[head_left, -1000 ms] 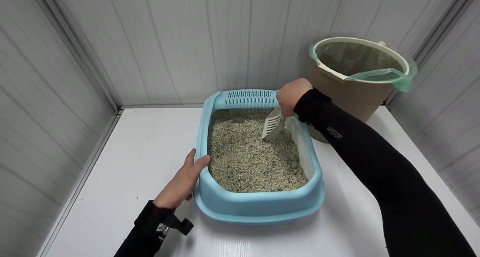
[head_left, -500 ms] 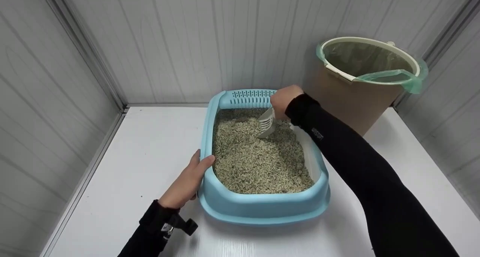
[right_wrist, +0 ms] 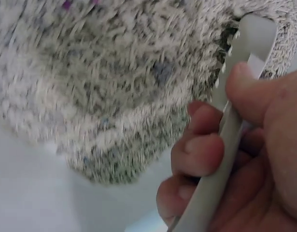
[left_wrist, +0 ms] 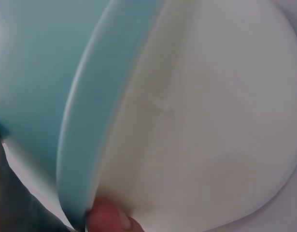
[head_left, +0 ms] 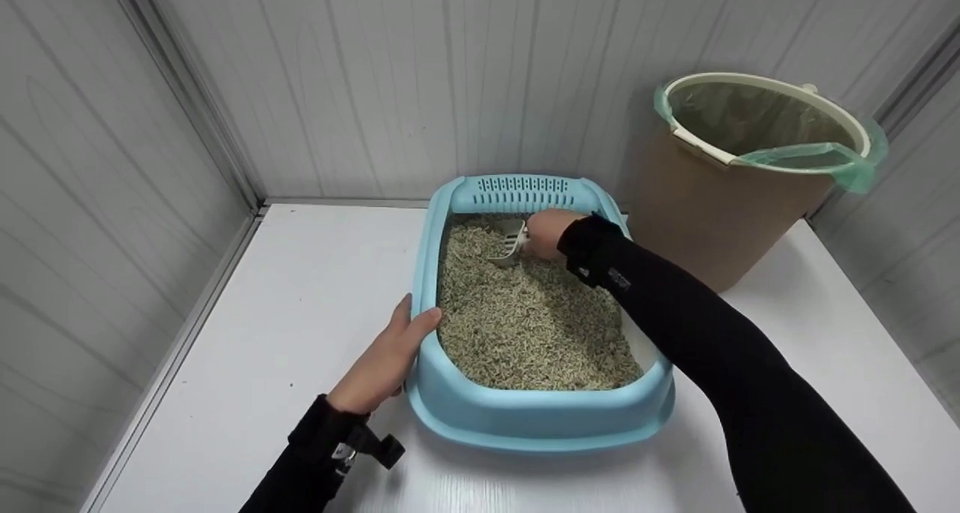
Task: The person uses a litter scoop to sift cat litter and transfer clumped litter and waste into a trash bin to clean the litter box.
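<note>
A light blue litter box (head_left: 540, 419) holds a bed of pale pellet litter (head_left: 517, 333). My left hand (head_left: 382, 363) grips its left side, thumb over the rim and the other fingers down outside. In the left wrist view, one fingertip (left_wrist: 109, 217) shows by the blue edge, against a broad pale surface. With my right hand (head_left: 551, 233), I hold a slotted litter scoop (head_left: 511, 237) by its handle, low in the far part of the box. The scoop blade (right_wrist: 257, 38) lies among the pellets in the right wrist view, thumb along its neck.
A tall brown bin (head_left: 720, 205) lined with a green bag (head_left: 810, 153) stands behind and right of the box, close to my right forearm. Pale panel walls (head_left: 390, 85) enclose the white table (head_left: 322, 273) at the back and sides.
My right hand has carried the scoop left and lower, from the box's right side into the litter at the far left-centre. My left hand keeps its place on the rim.
</note>
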`<state>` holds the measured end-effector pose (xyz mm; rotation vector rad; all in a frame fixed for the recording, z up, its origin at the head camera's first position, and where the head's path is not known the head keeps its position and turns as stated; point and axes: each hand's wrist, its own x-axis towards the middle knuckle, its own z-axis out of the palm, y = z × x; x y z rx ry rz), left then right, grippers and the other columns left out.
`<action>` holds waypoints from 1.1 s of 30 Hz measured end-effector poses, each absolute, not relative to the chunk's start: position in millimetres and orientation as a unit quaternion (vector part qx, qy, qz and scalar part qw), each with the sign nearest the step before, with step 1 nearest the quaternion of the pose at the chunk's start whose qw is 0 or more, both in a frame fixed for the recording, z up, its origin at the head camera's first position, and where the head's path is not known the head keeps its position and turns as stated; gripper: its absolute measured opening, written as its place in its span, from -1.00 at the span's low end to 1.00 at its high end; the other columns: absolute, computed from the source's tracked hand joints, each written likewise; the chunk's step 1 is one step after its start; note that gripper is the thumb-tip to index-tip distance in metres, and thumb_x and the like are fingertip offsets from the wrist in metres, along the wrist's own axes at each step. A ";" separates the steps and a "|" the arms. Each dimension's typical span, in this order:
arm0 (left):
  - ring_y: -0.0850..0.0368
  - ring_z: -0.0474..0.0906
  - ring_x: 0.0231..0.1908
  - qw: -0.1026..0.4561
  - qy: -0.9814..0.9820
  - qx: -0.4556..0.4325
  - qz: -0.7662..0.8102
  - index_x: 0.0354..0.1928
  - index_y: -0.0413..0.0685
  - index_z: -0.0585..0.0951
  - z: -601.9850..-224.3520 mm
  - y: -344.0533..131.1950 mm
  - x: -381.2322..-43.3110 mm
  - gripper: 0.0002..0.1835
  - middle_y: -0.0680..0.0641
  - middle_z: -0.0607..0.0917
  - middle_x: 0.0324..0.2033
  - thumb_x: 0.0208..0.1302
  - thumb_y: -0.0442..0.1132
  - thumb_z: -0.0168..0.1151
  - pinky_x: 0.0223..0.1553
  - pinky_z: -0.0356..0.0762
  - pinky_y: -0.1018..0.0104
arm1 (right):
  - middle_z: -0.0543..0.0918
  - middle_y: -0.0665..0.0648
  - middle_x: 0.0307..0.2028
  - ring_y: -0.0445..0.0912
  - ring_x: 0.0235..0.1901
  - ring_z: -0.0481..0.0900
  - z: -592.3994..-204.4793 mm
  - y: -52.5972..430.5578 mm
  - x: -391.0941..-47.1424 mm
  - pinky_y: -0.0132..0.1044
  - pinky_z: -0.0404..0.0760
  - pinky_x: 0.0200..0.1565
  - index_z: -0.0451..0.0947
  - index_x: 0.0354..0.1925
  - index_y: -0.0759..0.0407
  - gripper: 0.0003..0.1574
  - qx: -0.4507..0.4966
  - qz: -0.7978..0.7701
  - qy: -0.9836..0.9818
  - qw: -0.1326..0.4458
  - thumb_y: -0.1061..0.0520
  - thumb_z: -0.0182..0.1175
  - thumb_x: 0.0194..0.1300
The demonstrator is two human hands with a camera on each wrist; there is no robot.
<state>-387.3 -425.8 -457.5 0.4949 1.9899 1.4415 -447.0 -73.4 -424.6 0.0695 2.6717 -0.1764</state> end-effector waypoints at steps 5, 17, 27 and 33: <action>0.21 0.04 -0.66 0.311 0.753 0.193 0.547 0.85 0.12 -0.31 -456.1 -422.3 -389.2 0.15 -0.48 0.25 0.57 0.62 0.50 0.03 -0.65 0.19 0.30 | 0.49 0.13 -0.33 0.01 -0.32 0.40 -424.8 -72.3 -443.4 -0.06 0.35 -0.05 0.58 -0.14 0.18 -0.67 0.019 -0.093 0.974 0.204 0.04 0.08 0.82; -0.28 0.51 0.32 0.294 0.750 0.206 0.556 0.85 0.04 -0.23 -454.2 -424.6 -388.3 0.06 -0.34 0.11 0.70 0.69 0.38 0.02 0.09 0.63 -0.10 | 0.59 0.40 0.39 0.28 0.37 0.57 -434.5 -75.4 -447.3 0.11 0.51 0.42 0.41 0.57 0.33 -0.39 -0.001 -0.141 0.974 0.175 -0.02 0.07 0.84; -0.22 0.69 -0.07 0.297 0.760 0.191 0.545 0.85 0.05 -0.24 -454.0 -425.2 -388.8 0.08 -0.42 0.23 0.61 0.67 0.40 0.02 -0.45 0.48 0.15 | 0.62 0.27 0.00 0.11 -0.07 0.55 -426.4 -73.9 -442.1 -0.02 0.43 0.03 0.54 0.32 0.28 -0.55 -0.027 -0.164 0.963 0.212 -0.05 0.12 0.81; -0.25 0.63 0.10 0.306 0.755 0.189 0.549 0.85 0.07 -0.28 -456.8 -426.8 -389.8 0.08 -0.34 0.08 0.71 0.68 0.42 -0.01 -0.35 0.46 0.12 | 0.35 0.07 -0.30 -0.03 -0.29 0.28 -425.6 -76.4 -438.9 -0.08 0.25 -0.08 0.45 -0.12 0.11 -0.69 -0.060 -0.157 0.959 0.227 -0.06 0.15 0.79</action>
